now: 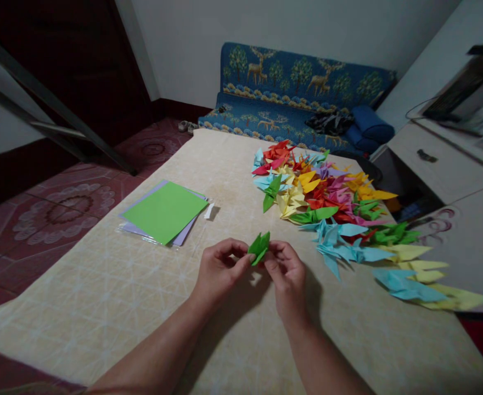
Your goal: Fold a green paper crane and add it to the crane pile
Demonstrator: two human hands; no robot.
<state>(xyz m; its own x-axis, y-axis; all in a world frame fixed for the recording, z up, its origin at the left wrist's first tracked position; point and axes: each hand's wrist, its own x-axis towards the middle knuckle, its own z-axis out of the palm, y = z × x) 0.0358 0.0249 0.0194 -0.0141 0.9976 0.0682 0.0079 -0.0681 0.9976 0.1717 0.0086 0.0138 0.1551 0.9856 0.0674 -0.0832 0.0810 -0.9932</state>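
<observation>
Between my two hands, just above the table, is a small piece of folded green paper [259, 248] with pointed upper tips. My left hand [224, 267] pinches its left side between thumb and fingers. On the other side, my right hand [285, 269] grips the lower right of the paper, its fingertips partly hidden behind it. To the right of my hands lies a large heap of folded paper cranes [327, 192] in red, yellow, green, blue, pink and orange. A stack of square paper sheets [165, 211], green on top with purple beneath, rests on clear plastic to the left.
The table [113, 307] has a cream patterned cover. A small white scrap [209, 210] lies beside the paper stack. Beyond the table stands a blue sofa [282, 109] with deer pictures. A white cabinet [443, 164] is at the right, a metal ladder [60, 129] at the left.
</observation>
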